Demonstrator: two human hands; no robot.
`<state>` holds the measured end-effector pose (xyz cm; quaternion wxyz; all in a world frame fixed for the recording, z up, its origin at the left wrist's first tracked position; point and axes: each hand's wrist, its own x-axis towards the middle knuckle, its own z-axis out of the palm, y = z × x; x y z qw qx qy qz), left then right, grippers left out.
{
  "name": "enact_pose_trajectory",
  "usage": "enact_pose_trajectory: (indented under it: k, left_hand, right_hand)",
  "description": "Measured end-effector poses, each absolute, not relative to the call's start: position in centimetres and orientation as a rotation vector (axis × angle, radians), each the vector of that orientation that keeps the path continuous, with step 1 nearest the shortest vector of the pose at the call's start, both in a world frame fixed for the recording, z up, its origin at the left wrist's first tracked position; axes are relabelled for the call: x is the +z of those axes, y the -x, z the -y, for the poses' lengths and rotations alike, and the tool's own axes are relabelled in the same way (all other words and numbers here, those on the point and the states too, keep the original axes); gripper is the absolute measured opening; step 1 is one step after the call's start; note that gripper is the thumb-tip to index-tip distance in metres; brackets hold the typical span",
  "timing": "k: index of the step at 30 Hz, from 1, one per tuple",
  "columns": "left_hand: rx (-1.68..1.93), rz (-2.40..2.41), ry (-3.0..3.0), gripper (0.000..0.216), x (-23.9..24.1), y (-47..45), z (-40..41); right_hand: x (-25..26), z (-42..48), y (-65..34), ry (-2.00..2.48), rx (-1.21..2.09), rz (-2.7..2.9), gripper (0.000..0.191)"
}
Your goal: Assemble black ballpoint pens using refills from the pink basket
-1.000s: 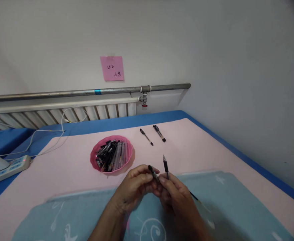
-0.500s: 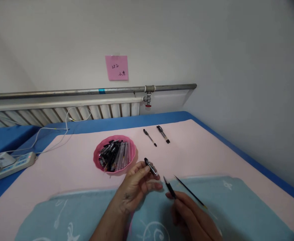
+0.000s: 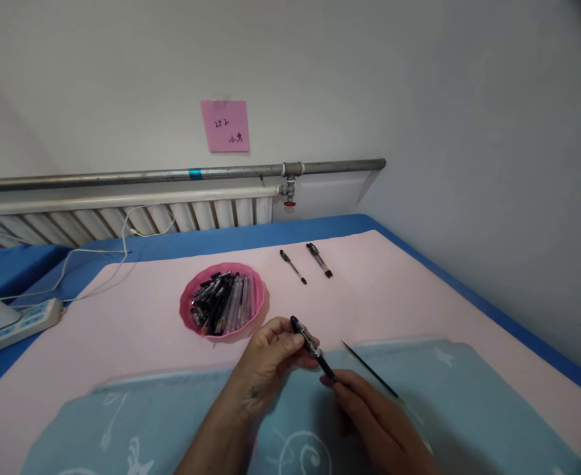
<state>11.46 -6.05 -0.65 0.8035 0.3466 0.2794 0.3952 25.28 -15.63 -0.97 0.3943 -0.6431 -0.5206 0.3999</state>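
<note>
Between thumb and fingers, my left hand (image 3: pixel 275 349) pinches a black and clear pen cap (image 3: pixel 304 335). My right hand (image 3: pixel 364 409) grips the pen (image 3: pixel 327 369) by its black barrel, and the pen's front end sits in the mouth of the cap. The two parts line up on one slant, so the tip is hidden. Just right of the hands, a thin dark ink refill (image 3: pixel 370 369) lies across the edge of the blue-green cloth (image 3: pixel 171 415).
A pink bowl (image 3: pixel 185 309) of pen parts stands left of the hands. Farther back lie one pen (image 3: pixel 293 267) and a pair of pens (image 3: pixel 320 260) on the pink sheet (image 3: pixel 370 290). A power strip (image 3: pixel 28 330) with white cables is at far left.
The pen tip and the cap were apart; now the pen's front end is inside the cap. My right hand has moved slightly up and left. The view has shifted a little.
</note>
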Motion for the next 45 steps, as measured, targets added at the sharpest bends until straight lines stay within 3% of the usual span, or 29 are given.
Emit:
enact_pose_trajectory:
  k: [8,15,24,31,45]
  left_hand:
    - [0.835,-0.652,-0.751,0.019,-0.6,-11.4,5.9]
    - [0.853,-0.676,-0.764,0.018,-0.7,-11.2,5.8]
    - [0.896,-0.716,-0.794,0.019,-1.1,-11.3,5.7]
    - [0.876,-0.694,-0.797,0.017,-1.0,-11.2,5.8]
    - [0.848,-0.674,-0.713,0.026,-0.5,-11.2,5.7]
  right_hand:
    - [-0.3,15.2,-25.3,1.671,0.986,1.343,0.03]
    - [0.6,14.8,-25.0,1.605,1.419,1.001,0.025]
    - [-0.9,14.6,-25.2,1.688,0.793,1.538,0.023]
    - [-0.3,14.3,-25.0,1.641,0.932,1.477,0.032]
    - [-1.2,13.3,-25.0,1.564,1.142,1.327,0.031]
